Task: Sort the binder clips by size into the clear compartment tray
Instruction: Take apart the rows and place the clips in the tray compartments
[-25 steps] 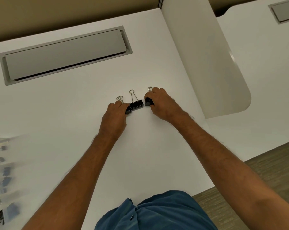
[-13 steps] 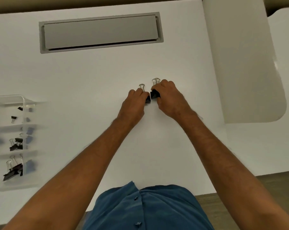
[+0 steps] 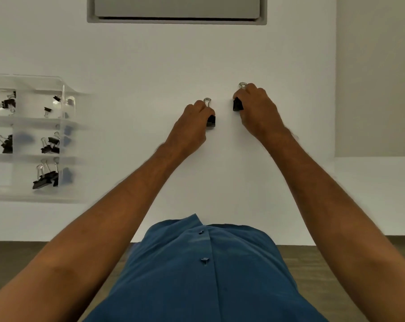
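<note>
My left hand [image 3: 192, 126] grips a black binder clip [image 3: 211, 120] with silver wire handles, over the middle of the white desk. My right hand [image 3: 257, 110] grips another black binder clip [image 3: 237, 105], a little farther back and to the right. The two clips are apart, with bare desk between them. The clear compartment tray [image 3: 45, 122] stands at the left edge of the view. Its compartments hold black binder clips of differing sizes, small ones at the back and larger ones [image 3: 45, 176] at the front.
A grey cable hatch [image 3: 177, 10] is set into the desk at the back. A white divider panel [image 3: 376, 77] stands on the right. The desk's front edge [image 3: 57, 240] meets a wood floor, and my blue shirt [image 3: 208, 270] fills the bottom.
My hands have drawn apart, each with a clip. The middle clip seen between them a second ago is out of sight. The view has swung left, and the tray shows more fully.
</note>
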Demonstrator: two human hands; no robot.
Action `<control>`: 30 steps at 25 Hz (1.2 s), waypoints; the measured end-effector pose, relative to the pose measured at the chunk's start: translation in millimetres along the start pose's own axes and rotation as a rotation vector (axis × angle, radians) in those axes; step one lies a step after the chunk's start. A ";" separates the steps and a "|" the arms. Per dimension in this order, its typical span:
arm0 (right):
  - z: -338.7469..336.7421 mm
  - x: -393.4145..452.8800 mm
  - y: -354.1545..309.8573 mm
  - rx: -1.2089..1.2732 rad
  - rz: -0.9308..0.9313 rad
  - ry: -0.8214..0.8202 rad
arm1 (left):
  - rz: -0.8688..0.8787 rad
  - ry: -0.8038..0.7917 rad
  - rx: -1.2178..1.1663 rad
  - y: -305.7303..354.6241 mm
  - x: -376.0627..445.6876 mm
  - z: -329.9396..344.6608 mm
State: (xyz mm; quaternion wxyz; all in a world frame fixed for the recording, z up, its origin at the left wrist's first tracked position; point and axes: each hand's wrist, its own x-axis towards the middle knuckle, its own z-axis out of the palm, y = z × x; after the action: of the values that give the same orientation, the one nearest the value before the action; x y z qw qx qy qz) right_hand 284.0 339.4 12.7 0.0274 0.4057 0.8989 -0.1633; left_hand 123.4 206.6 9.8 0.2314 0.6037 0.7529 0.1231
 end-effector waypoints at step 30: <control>53.5 -15.0 -444.7 0.306 -0.459 -0.045 | -0.396 0.372 -0.037 -330.6 -317.4 -168.8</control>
State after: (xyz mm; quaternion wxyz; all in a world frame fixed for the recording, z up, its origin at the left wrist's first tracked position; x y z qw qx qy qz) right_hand -38.7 37.1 85.5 -0.0519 0.1871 0.9314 -0.3080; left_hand -190.1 -163.7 65.2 0.1196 0.4073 0.8835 0.1982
